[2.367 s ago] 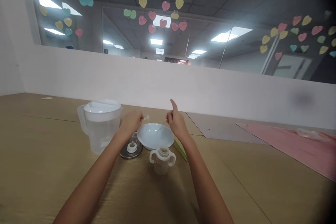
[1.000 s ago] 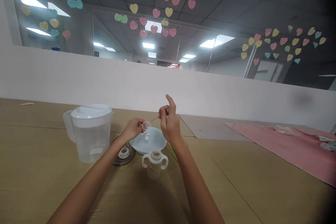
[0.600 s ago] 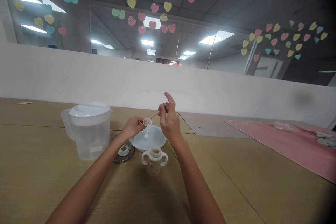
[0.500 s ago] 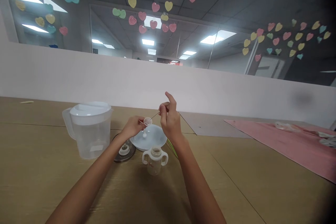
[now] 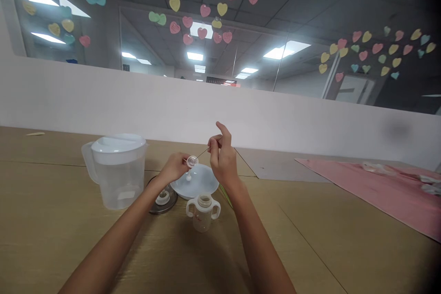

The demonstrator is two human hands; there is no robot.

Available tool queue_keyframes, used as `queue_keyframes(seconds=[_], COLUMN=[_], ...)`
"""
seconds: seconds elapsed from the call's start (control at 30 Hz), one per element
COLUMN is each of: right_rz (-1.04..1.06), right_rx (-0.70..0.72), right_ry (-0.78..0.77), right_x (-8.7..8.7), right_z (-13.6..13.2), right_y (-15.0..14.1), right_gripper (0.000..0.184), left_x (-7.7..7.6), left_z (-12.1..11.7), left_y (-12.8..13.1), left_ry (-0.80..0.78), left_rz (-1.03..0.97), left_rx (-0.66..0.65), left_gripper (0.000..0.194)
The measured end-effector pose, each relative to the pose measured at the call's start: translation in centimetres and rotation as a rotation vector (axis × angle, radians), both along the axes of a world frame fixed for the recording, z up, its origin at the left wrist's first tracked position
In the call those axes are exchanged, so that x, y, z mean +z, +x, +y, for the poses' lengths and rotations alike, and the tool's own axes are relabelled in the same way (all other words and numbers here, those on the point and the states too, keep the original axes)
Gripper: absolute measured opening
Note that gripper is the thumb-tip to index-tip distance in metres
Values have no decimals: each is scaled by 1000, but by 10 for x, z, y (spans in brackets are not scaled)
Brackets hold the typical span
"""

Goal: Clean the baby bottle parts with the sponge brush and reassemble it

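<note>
The left hand (image 5: 175,168) pinches a clear ring (image 5: 192,161), the right hand (image 5: 223,161) a thin stick (image 5: 202,153), by the bowl (image 5: 205,187) toward the back edge of the worktop (image 5: 292,225).

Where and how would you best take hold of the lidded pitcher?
Probably by its side handle, with the left hand coming from the left once free: the pitcher stands upright, and the handle loops outward on that side, away from the bowl.

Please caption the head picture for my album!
Left hand holds a clear round piece, right hand a thin rod, near a bowl.
</note>
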State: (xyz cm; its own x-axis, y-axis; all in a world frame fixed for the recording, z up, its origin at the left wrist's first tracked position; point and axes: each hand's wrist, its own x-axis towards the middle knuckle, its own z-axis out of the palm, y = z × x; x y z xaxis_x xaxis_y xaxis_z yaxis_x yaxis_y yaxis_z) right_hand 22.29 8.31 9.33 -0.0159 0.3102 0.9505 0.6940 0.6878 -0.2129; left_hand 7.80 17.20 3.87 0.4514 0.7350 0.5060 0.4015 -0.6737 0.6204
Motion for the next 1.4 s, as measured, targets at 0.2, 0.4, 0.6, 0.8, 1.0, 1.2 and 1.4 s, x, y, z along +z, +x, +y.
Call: queue_keyframes(seconds=[0.2, 0.4, 0.6, 0.8, 1.0, 1.2, 1.4], right_rz=[0, -15, -35, -47, -60, -83, -102], right_rx=[-23, -39, -49, -55, -59, -40, -55], right_ry=[13, 14, 12, 9, -1, 4, 25], right_x=[2, 2, 2, 4, 5, 5, 5], right_z=[-3, -4, -5, -8, -11, -12, -13], right_y=[1, 1, -1, -1, -2, -4, -4], right_gripper=[41, 41, 40, 40, 39, 39, 38], left_x=[1, 0, 2, 1, -1, 2, -1], left_z=[-1, -2, -3, -2, 2, -5, -3], left_y=[1, 1, 1, 0, -1, 2, 3], left_ry=[-24, -58, -19, -19, -54, -2, -46], left_rz=[-9, -15, -1, -1, -14, 13, -11], left_rx=[-10, -33, -15, -6, -23, 9, -31], left_gripper=[18, 19, 16, 18, 20, 16, 16])
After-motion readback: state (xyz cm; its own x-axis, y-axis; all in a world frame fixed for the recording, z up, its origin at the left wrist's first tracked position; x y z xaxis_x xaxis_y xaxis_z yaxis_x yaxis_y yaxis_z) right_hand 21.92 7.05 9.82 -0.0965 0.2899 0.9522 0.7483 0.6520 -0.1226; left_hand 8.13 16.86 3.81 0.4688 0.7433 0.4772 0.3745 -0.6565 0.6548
